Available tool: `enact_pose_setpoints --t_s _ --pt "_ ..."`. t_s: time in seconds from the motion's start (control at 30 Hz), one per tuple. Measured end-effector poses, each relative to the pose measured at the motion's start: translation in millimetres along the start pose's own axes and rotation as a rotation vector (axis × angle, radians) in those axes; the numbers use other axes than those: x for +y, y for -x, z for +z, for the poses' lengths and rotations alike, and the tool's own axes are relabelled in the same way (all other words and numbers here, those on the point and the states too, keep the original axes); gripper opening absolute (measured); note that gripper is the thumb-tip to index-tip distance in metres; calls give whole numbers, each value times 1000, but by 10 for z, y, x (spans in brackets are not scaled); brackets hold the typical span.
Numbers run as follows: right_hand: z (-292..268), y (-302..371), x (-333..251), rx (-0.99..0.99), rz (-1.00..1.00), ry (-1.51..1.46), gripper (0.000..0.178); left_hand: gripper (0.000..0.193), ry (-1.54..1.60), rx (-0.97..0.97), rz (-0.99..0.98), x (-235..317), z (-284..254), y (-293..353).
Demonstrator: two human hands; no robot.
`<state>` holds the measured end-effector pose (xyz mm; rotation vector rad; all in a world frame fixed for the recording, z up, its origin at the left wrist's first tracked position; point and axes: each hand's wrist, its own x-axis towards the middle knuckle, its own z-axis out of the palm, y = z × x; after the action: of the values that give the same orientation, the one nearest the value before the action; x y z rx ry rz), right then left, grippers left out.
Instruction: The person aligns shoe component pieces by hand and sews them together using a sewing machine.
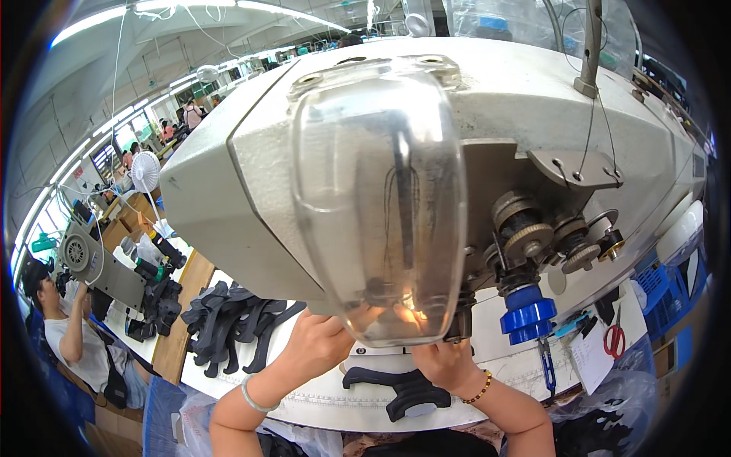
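My left hand (320, 344), with a pale bangle at its wrist, reaches in under the sewing machine head (251, 190). Its fingers are bent closed, their tips seen only dimly through the clear plastic guard (381, 206). From the other side my right hand (448, 367), wearing a beaded bracelet, also curls closed near the lit needle area. What the fingertips pinch is hidden by the guard and the glare. On the white machine bed (327, 392), a dark, branched padded piece (411, 390) lies just below my right hand; whether they touch, I cannot tell.
Left of my left hand lies a heap of similar dark pieces (232, 324). A blue-capped tool (527, 314) hangs by the thread tension dials (525, 232). Red-handled scissors (614, 341) rest on paper at right. A co-worker (57, 327) sits at another machine, far left.
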<state>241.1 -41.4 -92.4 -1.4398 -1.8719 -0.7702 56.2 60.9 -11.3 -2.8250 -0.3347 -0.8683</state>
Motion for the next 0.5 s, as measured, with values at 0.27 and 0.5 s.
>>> enact_pose_setpoints --t_s 0.27,0.5 --pt "35 82 65 148 -35 -79 28 38 -15 46 101 -116 54 -9" --pt "-53 9 20 143 -53 -24 30 37 18 67 130 -145 45 19"
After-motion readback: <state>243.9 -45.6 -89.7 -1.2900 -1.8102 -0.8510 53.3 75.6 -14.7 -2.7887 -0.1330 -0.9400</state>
